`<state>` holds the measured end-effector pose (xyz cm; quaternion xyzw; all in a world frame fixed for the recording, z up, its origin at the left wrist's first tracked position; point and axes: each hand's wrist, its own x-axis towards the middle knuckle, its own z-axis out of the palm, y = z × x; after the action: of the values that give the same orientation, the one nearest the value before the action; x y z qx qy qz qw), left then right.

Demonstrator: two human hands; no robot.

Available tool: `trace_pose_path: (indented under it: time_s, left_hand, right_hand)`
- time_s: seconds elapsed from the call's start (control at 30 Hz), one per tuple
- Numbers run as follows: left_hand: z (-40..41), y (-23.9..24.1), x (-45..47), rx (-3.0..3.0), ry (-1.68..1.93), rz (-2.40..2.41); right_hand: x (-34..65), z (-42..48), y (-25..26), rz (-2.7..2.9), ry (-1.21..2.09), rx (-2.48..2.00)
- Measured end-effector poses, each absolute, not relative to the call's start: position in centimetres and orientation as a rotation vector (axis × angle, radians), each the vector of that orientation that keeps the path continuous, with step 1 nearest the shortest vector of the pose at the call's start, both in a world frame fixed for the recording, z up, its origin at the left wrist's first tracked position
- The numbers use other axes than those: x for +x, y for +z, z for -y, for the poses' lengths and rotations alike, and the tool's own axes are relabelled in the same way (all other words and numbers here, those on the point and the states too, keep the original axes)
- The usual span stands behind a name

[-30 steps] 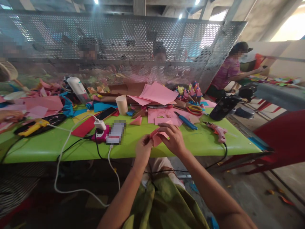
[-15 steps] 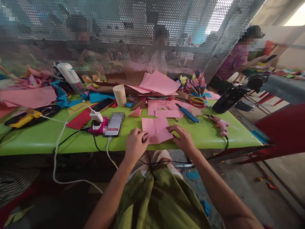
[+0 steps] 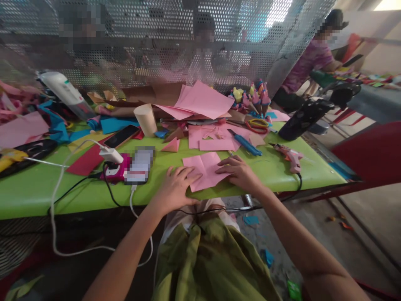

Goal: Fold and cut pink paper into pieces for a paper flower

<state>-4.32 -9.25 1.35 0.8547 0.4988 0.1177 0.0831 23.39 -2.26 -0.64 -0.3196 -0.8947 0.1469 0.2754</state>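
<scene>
A creased sheet of pink paper lies at the front edge of the green table, between my two hands. My left hand rests on its left side with the fingers spread and the thumb toward the table edge. On the right side of the sheet lie the outstretched fingers of my right hand. Just beyond the sheet are a pink paper strip, a small folded pink triangle and a blue utility knife.
A pink glue gun and a black bottle stand to the right. To the left are a phone on a white cable and a magenta power adapter. Behind are a cardboard tube, stacked pink sheets and scissors.
My left hand has opened from a curled pose and spread its fingers over the paper. My right fingers have moved further in over the sheet. The view has shifted slightly.
</scene>
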Motion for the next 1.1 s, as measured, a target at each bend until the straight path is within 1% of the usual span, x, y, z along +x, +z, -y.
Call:
trace_pose_path:
  time_s: [0.13,0.23,0.3,0.43,0.57,0.73,0.87,0.97,1.1]
  left_hand:
    - [9.5,1.6,-4.3,2.493,0.353,-1.470]
    - [9.1,1.5,-4.2,2.332,0.512,-1.550]
    - [8.7,1.4,-3.9,2.201,0.647,-1.644]
    - [8.0,1.2,-3.1,2.033,0.764,-1.862]
    - [7.9,0.8,-2.5,1.945,0.866,-1.971]
    - [7.8,0.3,-2.4,2.001,0.897,-2.033]
    - [7.7,0.6,-2.4,2.062,0.806,-2.016]
    - [7.6,1.0,-2.5,2.088,0.738,-2.020]
    - [7.6,1.2,-2.6,2.116,0.690,-2.004]
  right_hand:
    - [23.2,1.6,-0.4,2.345,0.644,-0.848]
    - [22.8,1.2,-0.4,2.255,0.797,-0.970]
    - [22.5,1.0,-0.3,2.181,0.836,-1.116]
    - [21.7,0.8,-0.1,2.094,0.786,-1.359]
    - [21.1,1.2,0.0,2.093,0.670,-1.432]
    - [21.4,1.9,0.4,2.193,0.566,-1.250]
    - [21.9,1.7,0.9,2.338,0.606,-1.004]
    - [22.0,1.6,1.3,2.384,0.635,-1.000]
    - [21.9,1.7,1.3,2.397,0.592,-1.051]
